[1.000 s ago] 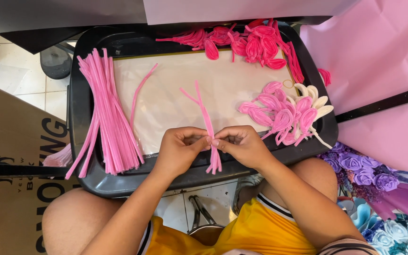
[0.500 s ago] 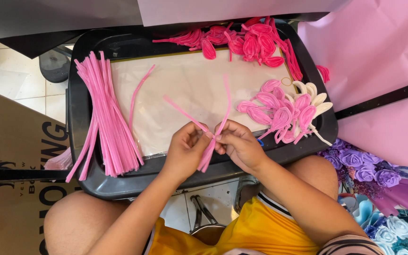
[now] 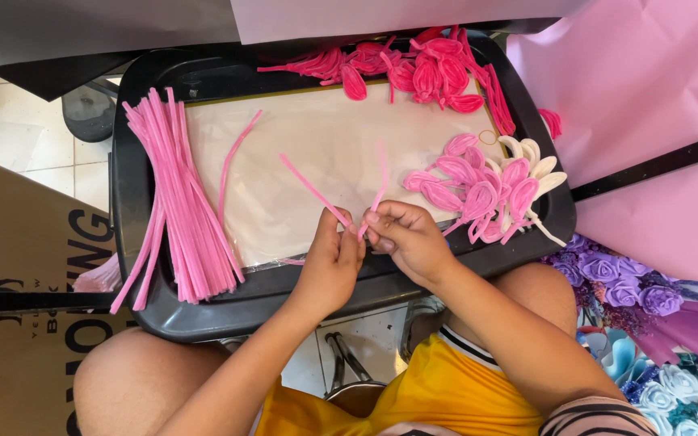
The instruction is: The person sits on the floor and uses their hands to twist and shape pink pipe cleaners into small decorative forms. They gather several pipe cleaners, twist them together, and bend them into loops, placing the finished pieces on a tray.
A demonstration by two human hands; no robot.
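A black plastic tray [image 3: 135, 266] rests on the person's knees, lined with pale paper. In it lie a thick bundle of straight pink fuzzy pipe cleaners [image 3: 175, 194] at the left – too many to count – one loose pink stem [image 3: 232, 165], a heap of deep-pink looped petals [image 3: 422, 69] at the top and a cluster of light-pink and cream looped petals [image 3: 486, 190] at the right. Over the near rim, the left hand [image 3: 329, 266] and right hand [image 3: 409, 238] both pinch one bent pink pipe cleaner [image 3: 317, 192] – its two ends point up.
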